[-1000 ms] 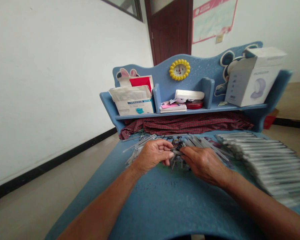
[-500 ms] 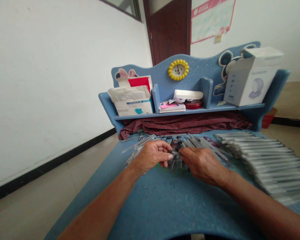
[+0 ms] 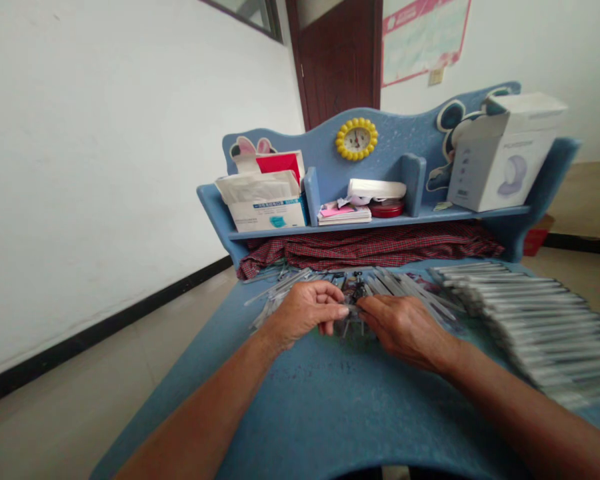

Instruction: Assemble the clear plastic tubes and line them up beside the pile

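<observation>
On the surface point(image 3: 310, 413), far middle: left hand point(image 3: 307, 310), right hand point(image 3: 405, 327) pinch small pale piece point(image 3: 353, 309), fingers nearly closed; slack grip could lose it among dark parts point(image 3: 359, 287).

A yellow-rimmed clock point(image 3: 357, 139) is sitting on a blue backboard point(image 3: 323, 150). Behind the clock, a red-brown door point(image 3: 340, 67) is standing. Up left of the clock, a dark-framed window point(image 3: 253, 12) is showing one corner; farther left, a white wall point(image 3: 105, 133) is meeting a black baseboard point(image 3: 105, 327) and beige floor point(image 3: 165, 340). Up right of the clock, a pink-edged poster point(image 3: 423, 43) is hanging. Below the clock, a blue counter point(image 3: 305, 407) is spreading.
</observation>
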